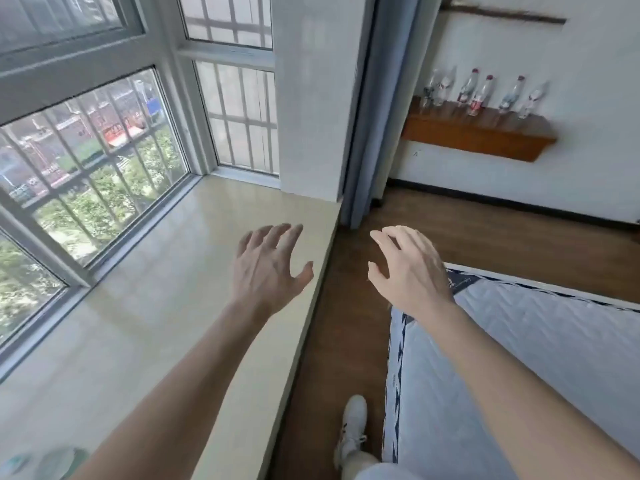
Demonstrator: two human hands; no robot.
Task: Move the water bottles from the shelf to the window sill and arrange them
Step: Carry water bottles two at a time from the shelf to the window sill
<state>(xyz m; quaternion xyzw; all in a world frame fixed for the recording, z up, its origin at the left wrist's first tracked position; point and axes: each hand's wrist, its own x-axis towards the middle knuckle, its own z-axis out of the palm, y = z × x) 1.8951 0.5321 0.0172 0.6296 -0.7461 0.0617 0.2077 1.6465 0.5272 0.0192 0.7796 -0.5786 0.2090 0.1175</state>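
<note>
Several clear plastic water bottles (pixel 479 95), some with red caps and red labels, stand in a row on a brown wooden wall shelf (pixel 481 133) at the upper right, far from both hands. The wide cream window sill (pixel 166 289) stretches along the barred window on the left. My left hand (pixel 270 268) hovers over the sill's right edge, fingers spread, holding nothing. My right hand (pixel 405 268) hangs over the wooden floor beside the sill, fingers apart and empty.
A quilted mattress (pixel 519 358) fills the lower right. A blue curtain (pixel 377 109) hangs between the white pillar and the shelf wall. My white shoe (pixel 353 424) stands on the narrow strip of floor between sill and mattress. Something greenish (pixel 45 462) lies at the sill's lower-left corner.
</note>
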